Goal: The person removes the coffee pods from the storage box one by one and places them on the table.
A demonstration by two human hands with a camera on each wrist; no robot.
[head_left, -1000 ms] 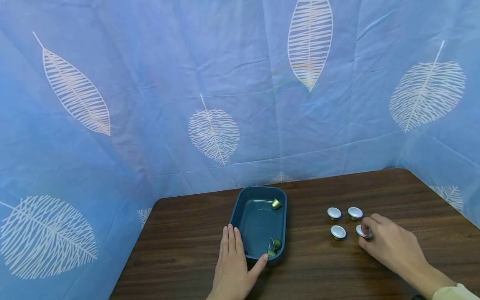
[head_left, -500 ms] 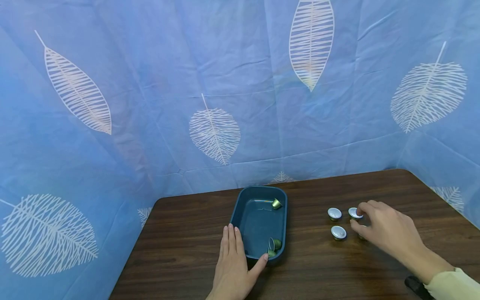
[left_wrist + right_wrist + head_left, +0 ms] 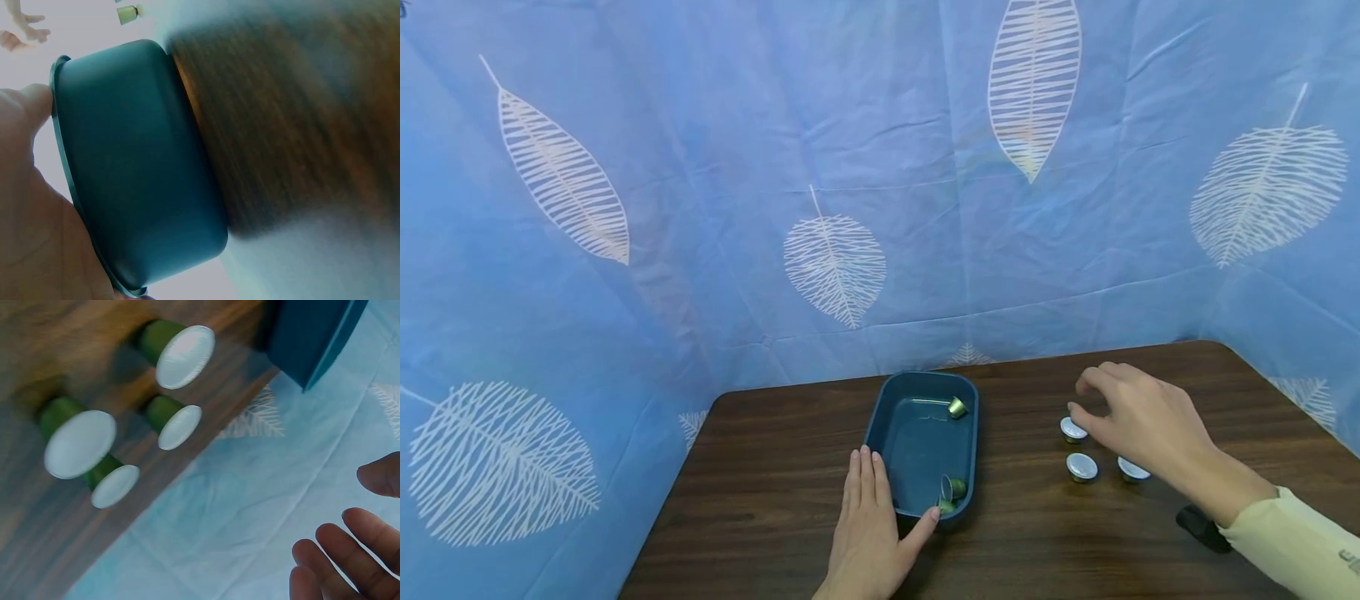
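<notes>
My left hand [image 3: 867,525] rests with straight fingers on the left rim of a dark teal tray [image 3: 871,425], its thumb over the near rim. Inside the tray are a gold-green coffee capsule [image 3: 957,407] at the far right and two green capsules [image 3: 955,487] in the near right corner. To the right of the tray my right hand [image 3: 1142,412] hovers over several capsules standing foil lid up, such as the near-left capsule [image 3: 1082,467]. In the right wrist view its fingers [image 3: 359,550] are loosely bent, apart from the capsules, holding nothing. The hand hides one capsule in the head view.
A dark wood-grain table [image 3: 760,467] carries everything. Behind it hangs a blue cloth [image 3: 715,208] with white leaf prints. A black strap [image 3: 1202,529] shows at my right wrist, beside a pale yellow sleeve [image 3: 1292,542].
My right hand has left the near-right capsule, passed the far-right one, and lifted up and leftward. The standing capsules keep their places. My left hand stays on the tray.
</notes>
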